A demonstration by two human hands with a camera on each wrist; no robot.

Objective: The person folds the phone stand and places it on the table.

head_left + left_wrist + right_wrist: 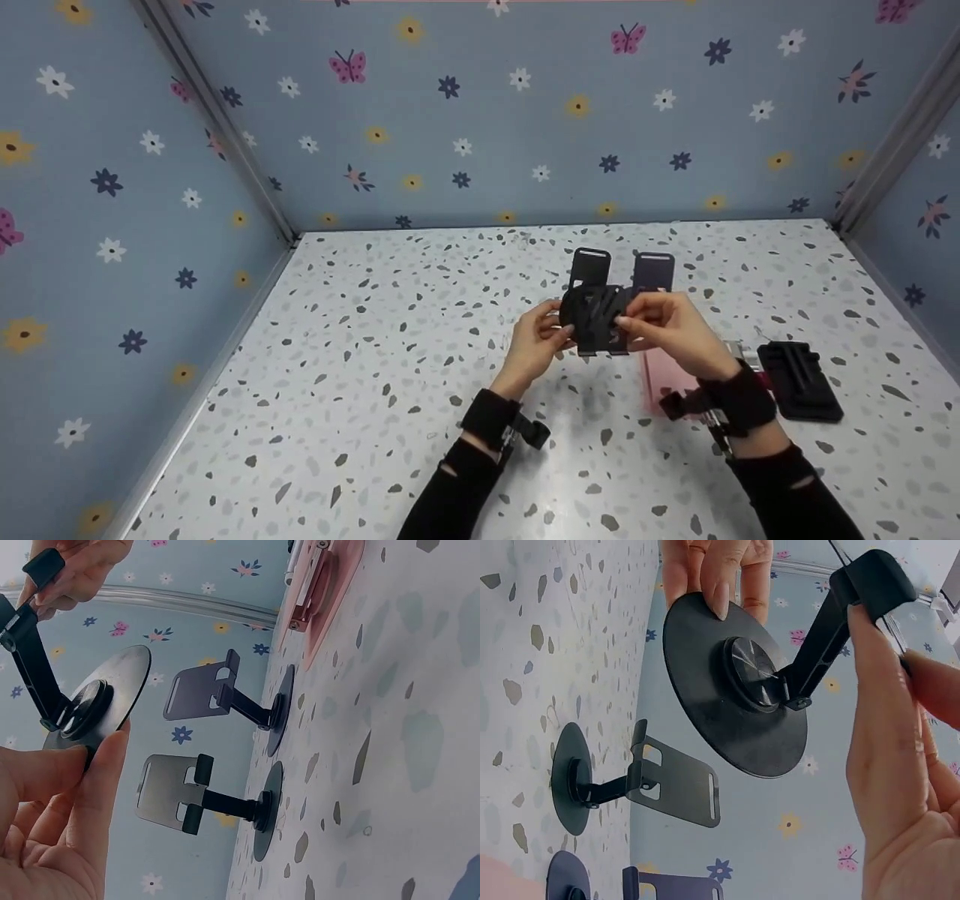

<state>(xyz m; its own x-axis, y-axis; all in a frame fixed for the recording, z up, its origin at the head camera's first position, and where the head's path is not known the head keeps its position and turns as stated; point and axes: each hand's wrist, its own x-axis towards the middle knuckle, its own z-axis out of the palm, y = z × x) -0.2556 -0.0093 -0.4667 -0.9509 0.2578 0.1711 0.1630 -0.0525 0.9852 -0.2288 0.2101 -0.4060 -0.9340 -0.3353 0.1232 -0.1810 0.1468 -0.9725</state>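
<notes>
A black phone stand [596, 319] is held up above the table between both hands. The left hand [534, 343] pinches the rim of its round base [697, 690], thumb on one face and fingers on the other. On the other side, the right hand [679, 334] pinches the cradle end [877, 585] between thumb and fingers. A hinged arm [821, 645] joins base and cradle at an angle. Just beyond the hands stand two similar phone stands, a black one [591, 264] and a dark purple one [653, 271], both upright on round bases.
A pink stand-like object [664, 379] lies partly under the right forearm, with something whitish and red beside it. Farther right, a black folded stand [802, 382] lies on the speckled table [337, 375]. Flower-patterned panels [487, 112] enclose the back and sides.
</notes>
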